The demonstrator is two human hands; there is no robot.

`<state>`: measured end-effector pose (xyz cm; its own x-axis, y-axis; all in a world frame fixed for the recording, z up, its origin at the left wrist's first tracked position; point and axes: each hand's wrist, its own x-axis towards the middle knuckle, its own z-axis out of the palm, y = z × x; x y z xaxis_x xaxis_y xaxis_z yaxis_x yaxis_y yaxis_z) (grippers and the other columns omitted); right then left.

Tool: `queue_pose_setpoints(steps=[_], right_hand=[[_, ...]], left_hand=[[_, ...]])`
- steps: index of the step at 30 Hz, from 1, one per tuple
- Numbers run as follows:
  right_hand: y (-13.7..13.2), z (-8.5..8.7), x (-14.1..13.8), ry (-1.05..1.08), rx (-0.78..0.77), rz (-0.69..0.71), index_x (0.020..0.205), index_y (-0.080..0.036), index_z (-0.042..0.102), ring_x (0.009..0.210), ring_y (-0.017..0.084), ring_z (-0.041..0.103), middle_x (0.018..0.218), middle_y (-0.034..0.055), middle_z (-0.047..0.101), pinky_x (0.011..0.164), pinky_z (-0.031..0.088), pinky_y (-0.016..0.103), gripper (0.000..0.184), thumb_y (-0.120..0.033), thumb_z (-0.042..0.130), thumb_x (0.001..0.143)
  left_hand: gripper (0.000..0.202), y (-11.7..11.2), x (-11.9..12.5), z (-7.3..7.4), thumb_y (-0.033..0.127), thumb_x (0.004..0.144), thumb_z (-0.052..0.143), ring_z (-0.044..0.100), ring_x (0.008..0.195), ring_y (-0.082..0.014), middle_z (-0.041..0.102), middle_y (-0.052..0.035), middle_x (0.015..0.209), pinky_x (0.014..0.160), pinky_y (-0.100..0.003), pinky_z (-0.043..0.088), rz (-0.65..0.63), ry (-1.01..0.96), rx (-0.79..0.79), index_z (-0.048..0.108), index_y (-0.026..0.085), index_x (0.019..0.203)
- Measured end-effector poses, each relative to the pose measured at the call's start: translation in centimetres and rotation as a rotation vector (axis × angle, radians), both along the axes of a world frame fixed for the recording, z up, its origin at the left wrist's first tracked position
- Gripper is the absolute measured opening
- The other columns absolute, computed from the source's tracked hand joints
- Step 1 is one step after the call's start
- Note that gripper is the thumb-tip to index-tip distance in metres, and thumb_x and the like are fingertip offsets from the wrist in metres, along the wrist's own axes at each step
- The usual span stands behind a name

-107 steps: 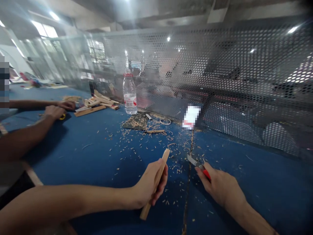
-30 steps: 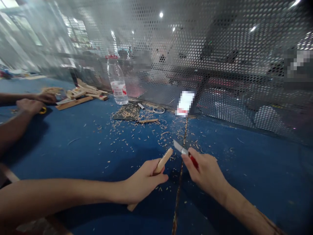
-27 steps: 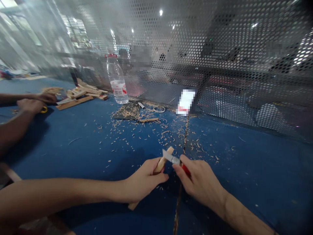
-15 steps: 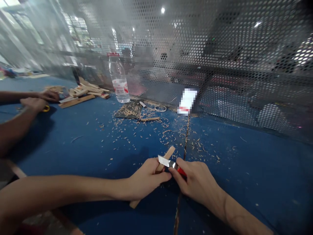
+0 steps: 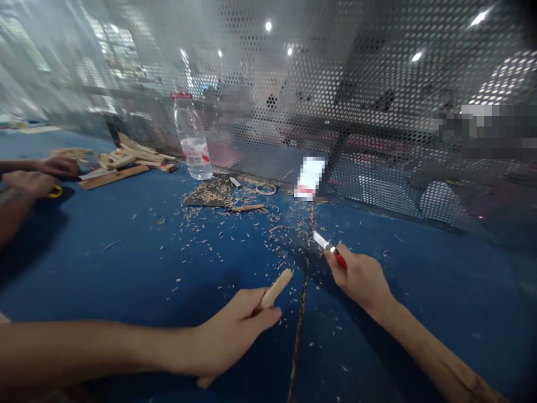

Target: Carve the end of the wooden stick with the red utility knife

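Observation:
My left hand (image 5: pixel 235 330) is closed around a pale wooden stick (image 5: pixel 277 288). One end juts up past my thumb, and the other shows below my palm. My right hand (image 5: pixel 364 277) grips a utility knife (image 5: pixel 325 243) with a red handle, its blade pointing up and left, apart from the stick. Thin wood shavings (image 5: pixel 274 229) lie scattered over the blue table (image 5: pixel 138 268) in front of both hands.
A water bottle (image 5: pixel 193 143) stands by the perforated metal screen (image 5: pixel 251 73). A phone (image 5: pixel 309 178) leans there too. Near the bottle are a dark sheet (image 5: pixel 201 197) with shavings, a thin wood strip (image 5: pixel 249 207) and wood pieces (image 5: pixel 130 157). Another person's hands (image 5: pixel 31 183) are at the left.
My right hand has lifted the knife off the stick and moved it up and right. My left hand, still holding the stick, has shifted slightly down and left.

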<state>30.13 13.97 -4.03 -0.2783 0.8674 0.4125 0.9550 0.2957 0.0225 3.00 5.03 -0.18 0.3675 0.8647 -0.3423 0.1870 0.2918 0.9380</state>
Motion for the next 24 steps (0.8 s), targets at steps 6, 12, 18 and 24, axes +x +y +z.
queue_pose_setpoints(steps=[6, 12, 18, 24], right_hand=[[0.1, -0.6, -0.4, -0.030, -0.007, 0.052, 0.081, -0.025, 0.060, 0.045, 0.021, 0.059, 0.056, 0.0037, 0.067, 0.053, 0.020, 0.031, 0.044, -0.054, 0.037, 0.106], [0.1, -0.3, -0.8, -0.026, -0.078, 0.038, 0.083, -0.026, 0.058, 0.048, 0.021, 0.061, 0.058, 0.0025, 0.067, 0.052, 0.021, 0.030, 0.039, -0.051, 0.039, 0.106], [0.1, -0.7, -0.7, -0.052, -0.025, -0.005, 0.083, -0.026, 0.058, 0.049, 0.021, 0.062, 0.058, 0.0022, 0.068, 0.054, 0.021, 0.031, 0.037, -0.049, 0.041, 0.106], [-1.3, 0.9, -2.3, 0.035, -0.091, 0.077, 0.084, -0.026, 0.057, 0.050, 0.021, 0.064, 0.058, 0.0018, 0.068, 0.054, 0.026, 0.030, 0.037, -0.049, 0.038, 0.106]], left_hand=[[0.056, 0.9, 0.2, -0.2, 0.080, 0.089, 0.050, 0.026, 0.030, -0.0102, 0.035, 0.0096, 0.037, 0.030, -0.022, 0.023, 0.000, -0.017, -0.083, 0.045, 0.027, 0.070], [0.061, 2.8, 0.3, -0.8, 0.085, 0.087, 0.048, 0.028, 0.032, -0.0104, 0.034, 0.0095, 0.036, 0.032, -0.021, 0.028, 0.184, -0.153, 0.004, 0.043, 0.027, 0.069], [0.056, 2.7, 0.3, -1.9, 0.078, 0.078, 0.067, 0.028, 0.034, -0.0087, 0.040, 0.0120, 0.041, 0.031, -0.019, 0.030, 0.186, -0.181, 0.014, 0.048, 0.025, 0.077], [0.051, 2.4, 0.4, -1.2, 0.071, 0.079, 0.069, 0.029, 0.035, -0.0082, 0.041, 0.0119, 0.042, 0.032, -0.019, 0.031, 0.159, -0.167, 0.026, 0.048, 0.025, 0.078]])
